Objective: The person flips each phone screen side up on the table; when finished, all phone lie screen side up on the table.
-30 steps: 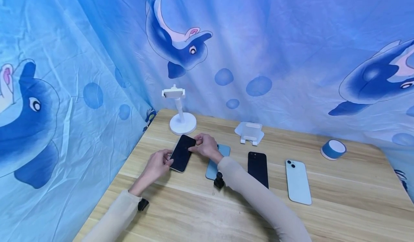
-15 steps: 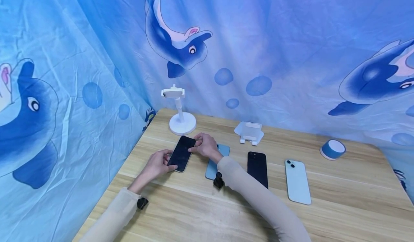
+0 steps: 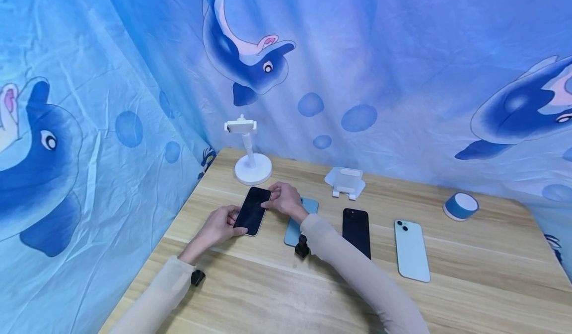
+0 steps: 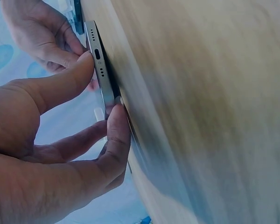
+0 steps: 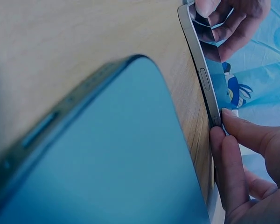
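A phone with a dark screen facing up (image 3: pixel 252 211) is held by both hands just above or on the wooden table. The left hand (image 3: pixel 220 226) grips its lower left corner, thumb on the near end. In the left wrist view that hand's thumb and fingers (image 4: pixel 117 140) pinch the phone's end (image 4: pixel 99 65), which has a port. The right hand (image 3: pixel 285 200) pinches the upper right edge. In the right wrist view the right hand (image 5: pixel 256 163) holds the phone's side edge (image 5: pixel 200 70) between thumb and fingers.
Behind the phone stands a white round-based holder (image 3: pixel 252 169). To the right lie a blue phone (image 3: pixel 293 232) partly under the right arm, a black phone (image 3: pixel 356 227) and a pale phone (image 3: pixel 411 252). A small white stand (image 3: pixel 346 181) and a blue-white cylinder (image 3: pixel 461 206) are farther back.
The left thumb has moved right along the phone's near end. The phone has shifted and turned very slightly, while the right hand keeps its pinch.
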A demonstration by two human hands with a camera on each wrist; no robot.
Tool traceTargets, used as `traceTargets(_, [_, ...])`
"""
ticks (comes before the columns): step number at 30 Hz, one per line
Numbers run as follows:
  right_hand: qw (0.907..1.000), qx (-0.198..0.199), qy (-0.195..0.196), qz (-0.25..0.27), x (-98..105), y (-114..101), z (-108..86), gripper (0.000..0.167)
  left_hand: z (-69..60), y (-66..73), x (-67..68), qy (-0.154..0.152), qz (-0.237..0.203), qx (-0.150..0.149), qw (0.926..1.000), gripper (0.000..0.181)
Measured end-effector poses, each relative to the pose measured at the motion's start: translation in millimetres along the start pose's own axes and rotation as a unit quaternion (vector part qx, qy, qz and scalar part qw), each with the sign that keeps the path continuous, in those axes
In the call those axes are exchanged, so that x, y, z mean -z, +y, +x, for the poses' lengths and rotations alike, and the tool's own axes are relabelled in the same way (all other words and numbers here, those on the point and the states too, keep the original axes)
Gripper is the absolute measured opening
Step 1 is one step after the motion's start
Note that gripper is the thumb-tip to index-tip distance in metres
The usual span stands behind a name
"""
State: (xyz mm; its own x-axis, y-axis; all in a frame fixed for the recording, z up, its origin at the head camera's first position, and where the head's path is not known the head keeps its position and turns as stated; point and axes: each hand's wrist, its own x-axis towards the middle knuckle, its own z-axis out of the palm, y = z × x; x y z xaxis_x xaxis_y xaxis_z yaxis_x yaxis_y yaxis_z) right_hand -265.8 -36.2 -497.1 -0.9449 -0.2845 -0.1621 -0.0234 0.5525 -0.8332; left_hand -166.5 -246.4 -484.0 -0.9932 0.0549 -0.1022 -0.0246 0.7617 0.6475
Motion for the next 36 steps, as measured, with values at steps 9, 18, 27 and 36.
traceTargets(9, [0.9999,-0.009,0.003,-0.005,-2,-1,-1.9,0.048,0.6,-1.8,-0.8,0.0,-0.002,-0.001,1.0,0.064])
traceTargets(18, [0.9998,-0.014,0.012,0.001,-3,0,-0.9,0.047,0.9,-1.6,-0.3,0.001,-0.007,0.0,1.0,0.065])
traceTargets(27, [0.998,-0.009,-0.008,0.062,-2,5,-6.8,0.059,0.8,-2.9,-2.2,0.007,-0.011,-0.003,0.9999,0.067])
traceTargets(36, [0.9919,0.003,-0.052,0.116,11,8,-16.3,0.065,1.0,-1.8,-0.9,0.011,-0.009,-0.01,0.9999,0.069])
